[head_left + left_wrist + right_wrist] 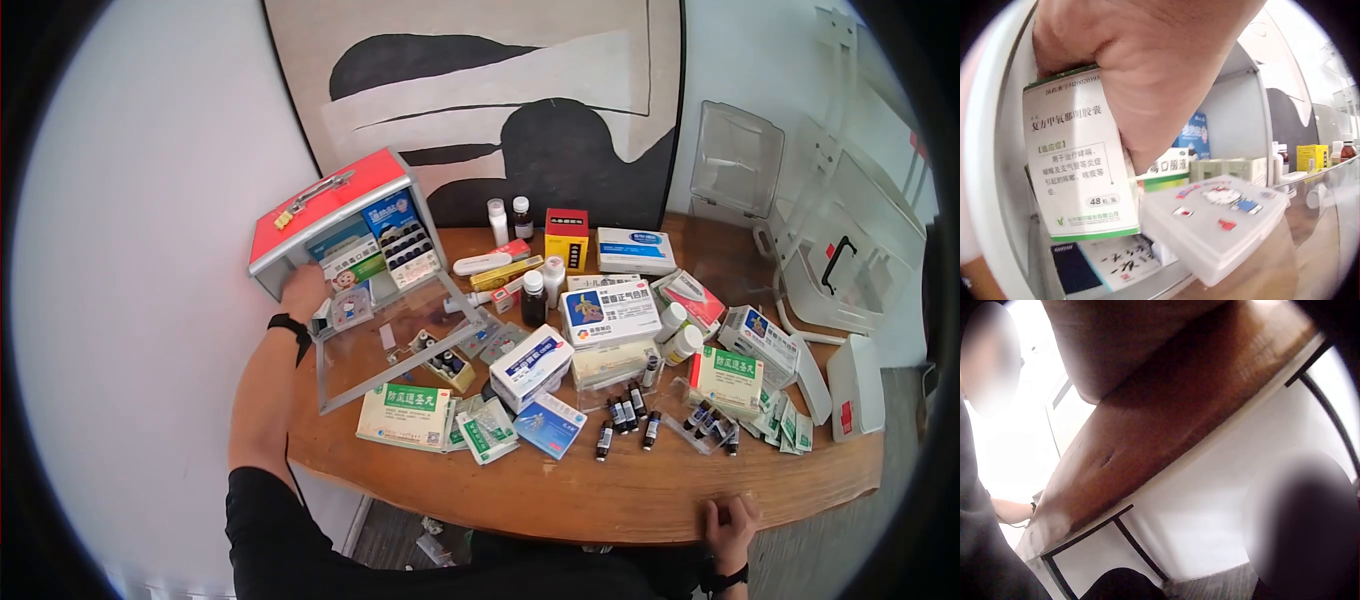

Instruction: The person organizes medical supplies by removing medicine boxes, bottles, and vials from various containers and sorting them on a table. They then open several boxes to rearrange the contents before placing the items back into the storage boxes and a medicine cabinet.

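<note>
In the left wrist view my left hand (1154,69) grips a white medicine box (1079,181) with green edges, fingers over its top. The box is inside the red-topped medicine case (340,195) at the table's left. Beside it sits a small clear plastic box (1229,215) with a cartoon cat on its lid. A dark-and-white box (1119,262) lies beneath the held box. Other boxes stand deeper in the case, one of them blue (392,211). My right hand (733,525) rests on the table's front edge, fingers loosely curled, holding nothing.
The case's transparent door (375,383) hangs open over the table (480,490). Medicine boxes, bottles and sachets crowd the middle, with small dark vials (605,440) near the front. A white plastic box (857,385) and a clear container (835,265) stand at right.
</note>
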`<state>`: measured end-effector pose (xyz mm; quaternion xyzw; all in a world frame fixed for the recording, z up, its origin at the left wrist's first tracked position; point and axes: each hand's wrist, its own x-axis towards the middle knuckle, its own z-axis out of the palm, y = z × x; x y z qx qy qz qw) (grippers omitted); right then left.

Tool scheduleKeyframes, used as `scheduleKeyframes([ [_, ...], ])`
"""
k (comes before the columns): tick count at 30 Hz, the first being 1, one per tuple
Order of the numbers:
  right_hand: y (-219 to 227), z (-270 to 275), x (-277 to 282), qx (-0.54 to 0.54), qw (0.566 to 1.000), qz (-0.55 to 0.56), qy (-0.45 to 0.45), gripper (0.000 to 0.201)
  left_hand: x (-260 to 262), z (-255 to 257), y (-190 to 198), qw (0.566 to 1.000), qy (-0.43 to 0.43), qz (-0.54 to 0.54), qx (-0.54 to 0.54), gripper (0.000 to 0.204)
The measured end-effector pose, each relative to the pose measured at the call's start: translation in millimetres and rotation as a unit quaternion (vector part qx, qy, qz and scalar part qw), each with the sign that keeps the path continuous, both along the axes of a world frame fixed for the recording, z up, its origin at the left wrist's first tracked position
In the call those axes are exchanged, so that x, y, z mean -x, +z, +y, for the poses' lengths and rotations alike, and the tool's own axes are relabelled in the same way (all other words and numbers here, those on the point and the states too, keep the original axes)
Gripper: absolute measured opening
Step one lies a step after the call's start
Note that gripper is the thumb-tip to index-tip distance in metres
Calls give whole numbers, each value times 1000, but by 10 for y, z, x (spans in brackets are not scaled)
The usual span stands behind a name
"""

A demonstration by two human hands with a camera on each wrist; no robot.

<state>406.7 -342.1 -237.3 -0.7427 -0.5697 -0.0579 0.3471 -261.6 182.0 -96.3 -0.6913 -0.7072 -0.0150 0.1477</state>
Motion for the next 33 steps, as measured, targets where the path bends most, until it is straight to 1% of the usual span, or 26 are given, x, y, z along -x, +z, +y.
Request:
scheduleKeyframes([
  [2, -2, -2, -17, 5, 1000, 14, -6, 30, -136, -171, 109, 997, -25, 42, -56, 45],
  [3, -27, -3, -50, -4, 1000, -28, 10, 30, -229, -276, 172, 998, -27, 42, -50, 45],
  [4, -33, -16, -70, -11, 997, -70, 27, 30, -353, -391, 236, 995, -53, 69, -55, 45],
  [5, -1, -12, -58, -4, 997, -69, 26, 30, -497, -515, 310, 990, -79, 94, -61, 44],
  [6, 41, 18, -30, -1, 998, -58, 27, 30, -679, -671, 412, 991, -82, 95, -57, 44],
  [8, 52, 10, -26, 4, 999, -46, 25, 30, -1103, -955, 590, 980, -166, 71, -79, 45],
  [9, 39, 7, -30, 12, 999, -24, 24, 30, -1281, -994, 656, 980, -168, 72, -77, 45],
  [10, 28, 4, -26, 20, 1000, -2, 24, 30, -1443, -999, 726, 957, -270, -8, -109, 46],
  [11, 29, -3, -17, 23, 999, 0, 26, 30, -1606, -981, 754, 916, -366, -87, -138, 47],
  [13, 44, -1, -11, 23, 999, -23, 14, 29, -2015, -845, 797, 910, -348, -215, -62, 45],
  [16, 17, 7, -36, 11, 999, -24, 26, 28, -2394, -266, 514, 885, -323, -331, 51, 45],
  [17, 11, 15, -35, 7, 999, -22, 26, 28, -2502, -115, 385, 835, -334, -426, 102, 39],
  [18, 10, 16, -36, -1, 999, -28, 28, 28, -2605, 22, 287, 819, -334, -450, 126, 35],
  [19, 5, 17, -37, -9, 999, -32, 31, 28, -2702, 136, 94, 756, -372, -525, 117, 37],
  [20, -33, -23, -64, -13, 999, -31, 33, 28, -2788, 140, 49, 722, -362, -565, 169, 38],
  [21, -107, -74, -104, -7, 999, -28, 21, 25, -2724, 462, -234, 757, -405, -487, 163, 40],
  [22, -164, -70, -118, -2, 1000, -24, 17, 22, -2734, 306, -218, 767, -377, -489, 175, 43],
  [23, -140, -73, -97, 2, 1000, -14, 1, 21, -2697, 133, -136, 804, -392, -428, 131, 42],
  [24, -207, -75, -121, -3, 1000, -9, 25, 21, -2584, -10, -22, 836, -401, -364, 90, 41],
  [26, -320, -83, -228, -36, 998, -50, 12, 21, -2178, -211, 215, 846, -369, -375, 85, 41],
  [27, -132, -27, -187, -37, 998, -47, 24, 21, -1983, -279, 275, 844, -357, -391, 90, 41],
  [28, 154, 41, -70, -13, 998, -42, 50, 14, -1673, -279, 311, 855, -322, -394, 100, 39],
  [29, 310, 66, -10, 13, 996, -37, 74, 9, -1350, -302, 389, 897, -285, -330, 77, 37],
  [31, 282, 28, -54, 29, 996, -38, 77, 9, -733, -282, 416, 939, -173, -288, 71, 39],
  [32, 268, 37, -70, 41, 996, -39, 76, 10, -473, -277, 405, 940, -167, -289, 70, 39],
  [33, 280, 64, -60, 42, 995, -39, 81, 10, -241, -271, 383, 964, -136, -213, 79, 49],
])
